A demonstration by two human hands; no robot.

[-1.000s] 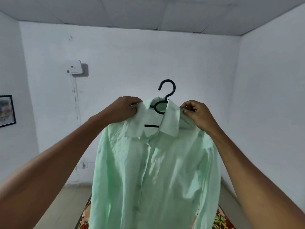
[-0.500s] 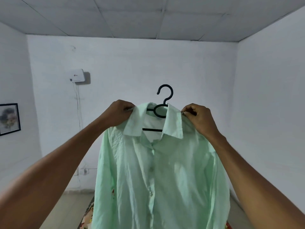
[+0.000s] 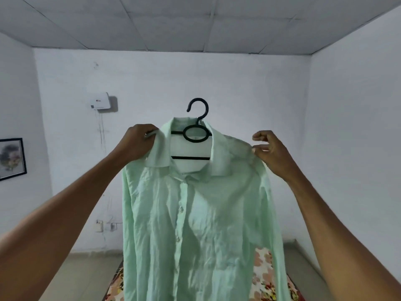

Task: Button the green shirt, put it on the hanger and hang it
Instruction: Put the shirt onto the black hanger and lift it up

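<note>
From the head camera, the pale green button-front cotton shirt (image 3: pixel 195 213) hangs in mid-air on a black plastic hanger with a round neck loop (image 3: pixel 196 135), held up before a white wall. The left hand (image 3: pixel 138 144) is closed, gripping the shirt's shoulder beside the collar. The right hand (image 3: pixel 271 153) pinches the other shoulder seam between thumb and forefinger, its remaining fingers loosely curled. The placket looks buttoned. To finish well, the person should probably square both shoulders over the hanger arms before carrying it by the hook. No containers appear; a floral-patterned bedspread (image 3: pixel 267 279) lies below.
</note>
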